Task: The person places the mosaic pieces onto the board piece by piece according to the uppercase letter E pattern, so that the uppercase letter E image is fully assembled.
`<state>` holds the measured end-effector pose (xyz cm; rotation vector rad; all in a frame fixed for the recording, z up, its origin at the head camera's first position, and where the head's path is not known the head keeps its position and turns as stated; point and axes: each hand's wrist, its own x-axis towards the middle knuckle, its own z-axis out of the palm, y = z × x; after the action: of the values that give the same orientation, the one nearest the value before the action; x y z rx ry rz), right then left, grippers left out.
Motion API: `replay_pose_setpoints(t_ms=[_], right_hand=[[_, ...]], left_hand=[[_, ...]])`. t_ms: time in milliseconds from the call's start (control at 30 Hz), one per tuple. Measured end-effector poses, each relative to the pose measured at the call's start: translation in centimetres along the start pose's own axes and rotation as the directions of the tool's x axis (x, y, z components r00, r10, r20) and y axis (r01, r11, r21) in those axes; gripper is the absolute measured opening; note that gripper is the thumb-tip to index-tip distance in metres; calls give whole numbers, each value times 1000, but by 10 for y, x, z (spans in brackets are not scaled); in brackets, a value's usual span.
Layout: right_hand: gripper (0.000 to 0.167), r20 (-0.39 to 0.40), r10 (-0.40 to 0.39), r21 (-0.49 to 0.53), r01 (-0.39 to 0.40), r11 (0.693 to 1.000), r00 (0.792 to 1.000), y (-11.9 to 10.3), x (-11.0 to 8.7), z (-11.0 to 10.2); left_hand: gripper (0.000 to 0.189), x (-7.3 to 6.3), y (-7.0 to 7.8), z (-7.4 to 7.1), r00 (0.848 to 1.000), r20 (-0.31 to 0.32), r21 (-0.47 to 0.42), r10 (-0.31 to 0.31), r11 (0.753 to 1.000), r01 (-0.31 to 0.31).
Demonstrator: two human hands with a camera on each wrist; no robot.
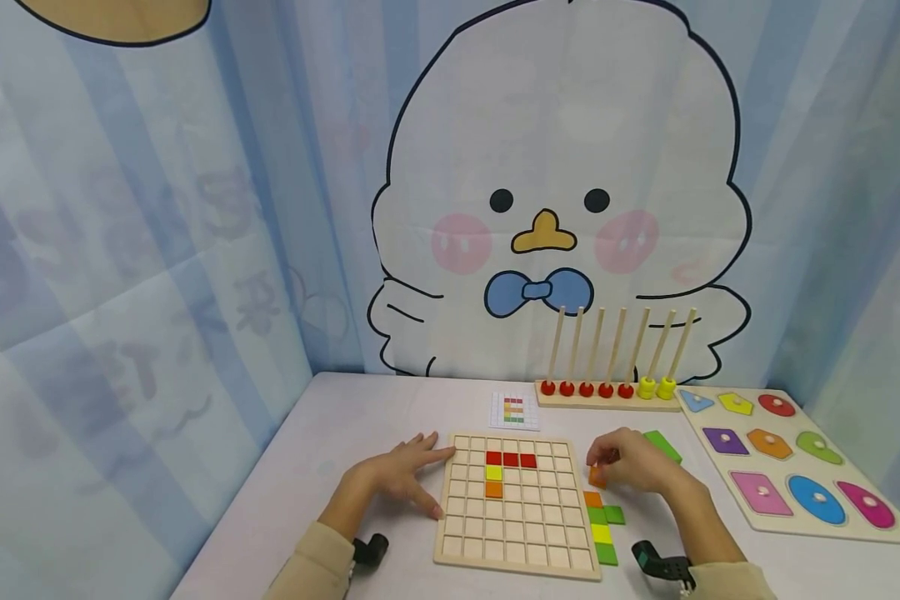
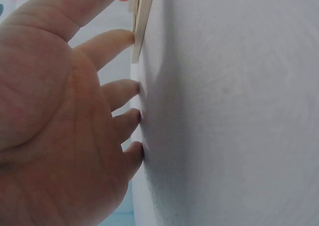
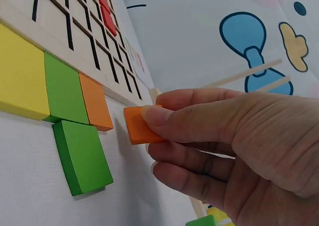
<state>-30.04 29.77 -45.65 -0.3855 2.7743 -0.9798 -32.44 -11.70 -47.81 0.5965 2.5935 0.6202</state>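
Note:
A wooden grid board (image 1: 525, 533) lies on the table. Three red tiles (image 1: 511, 459) form a row in it, with a yellow tile (image 1: 493, 472) and an orange one (image 1: 494, 489) below the leftmost. My left hand (image 1: 405, 471) is spread at the board's left edge, thumb and index finger at the frame, other fingertips on the table. Between thumb and fingers my right hand (image 1: 630, 458) pinches an orange square tile (image 3: 137, 126), held just off the board's right side. Beneath it, a column of green, yellow and orange tiles (image 3: 65, 86) runs along that edge.
A small pattern card (image 1: 515, 411) lies behind the board. Back right stands a peg rack (image 1: 607, 402) with red and yellow beads. At far right is a shape puzzle board (image 1: 787, 467) with knobs. A larger green piece (image 1: 663, 446) lies behind my right hand.

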Motion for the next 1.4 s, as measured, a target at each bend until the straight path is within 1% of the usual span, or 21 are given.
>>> replay_pose_setpoints(t_ms=[100,233,333,400,533,667,867,1033,1167,1400], right_hand=[[15,-18,-57,32,57,998,998,0,0,-1],[17,-40,-94,66,96,993,995,-1,3,-1],[20,-60,-98,113,104,988,993,-4,6,1],[22,-85,-82,149,94,984,993,-7,8,4],[29,-129,-65,187,89,978,990,-15,9,8],[32,-143,-90,195,117,974,986,-23,10,12],[32,-149,-155,211,184,960,977,-31,16,21],[32,-151,-199,187,225,956,968,-36,20,29],[30,-162,-214,154,239,959,963,-39,22,35],[26,-184,-215,121,239,963,959,-45,25,47]], left_hand=[[99,0,0,0,1000,1,1,-4,1000,4],[99,1,-1,0,1000,1,7,-2,1000,2],[99,0,-1,1,1000,-2,11,4,1000,-4],[99,0,0,0,1000,-2,10,7,1000,-7],[99,0,-2,0,1000,1,6,9,1000,-9],[99,2,-3,1,1000,2,4,12,1000,-12],[99,3,-4,2,1000,0,8,8,1000,-8],[99,3,-4,2,1000,0,8,7,1000,-7],[99,2,-4,1,1000,0,8,8,1000,-8],[99,2,-4,2,1000,1,11,6,1000,-6]])
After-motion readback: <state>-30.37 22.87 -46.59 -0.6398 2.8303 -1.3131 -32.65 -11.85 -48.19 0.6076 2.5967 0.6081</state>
